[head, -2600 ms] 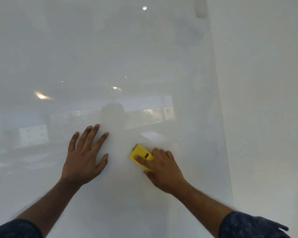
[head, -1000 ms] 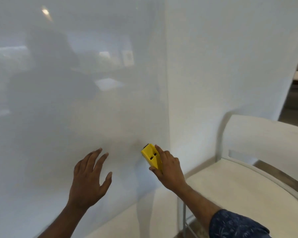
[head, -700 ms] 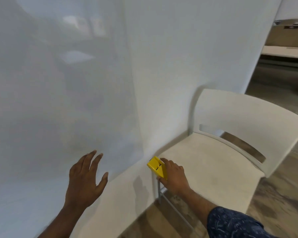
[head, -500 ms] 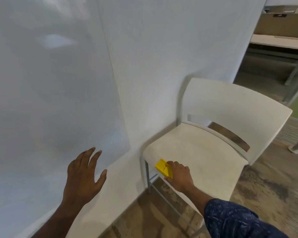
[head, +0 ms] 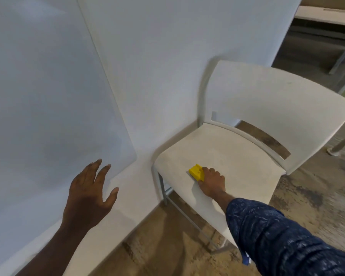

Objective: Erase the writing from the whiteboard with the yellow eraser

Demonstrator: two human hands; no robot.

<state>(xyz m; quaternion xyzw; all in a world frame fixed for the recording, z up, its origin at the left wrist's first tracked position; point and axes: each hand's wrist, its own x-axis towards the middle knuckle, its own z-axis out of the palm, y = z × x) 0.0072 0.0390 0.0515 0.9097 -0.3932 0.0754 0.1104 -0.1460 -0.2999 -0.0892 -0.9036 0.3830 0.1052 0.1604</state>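
Observation:
The whiteboard hangs on the wall at the left and shows no writing. The yellow eraser rests on the seat of a white chair to the right of the board. My right hand lies over the eraser's near end, fingers wrapped on it. My left hand hovers with spread fingers in front of the board's lower right corner, holding nothing.
The white wall runs between board and chair. The chair's backrest stands to the right. Mottled brown floor lies below. A desk and metal legs show at the far right.
My right hand carried the eraser off the whiteboard, down and right onto the chair seat. My left hand lifted off the board. The view swung right and down.

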